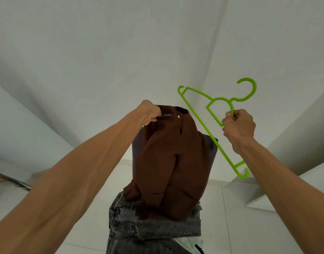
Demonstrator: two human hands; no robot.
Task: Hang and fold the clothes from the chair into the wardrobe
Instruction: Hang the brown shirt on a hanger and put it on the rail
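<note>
Cloth of the brown garment [168,162] looks soft, light and limp, likely to sag wherever it is not held, so the top edge by the label seems the best place to take it. It hangs above the chair [211,149] and jeans [153,228], its top edge pinched in the curled left grip [150,112], arm stretched forward. The right grip [239,125], raised beside it, is closed round the stiff green hanger [230,101] below its hook

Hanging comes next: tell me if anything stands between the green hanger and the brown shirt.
Nothing visible does. The right hand holds the green hanger beside the brown shirt, gripped by the left hand.
</note>
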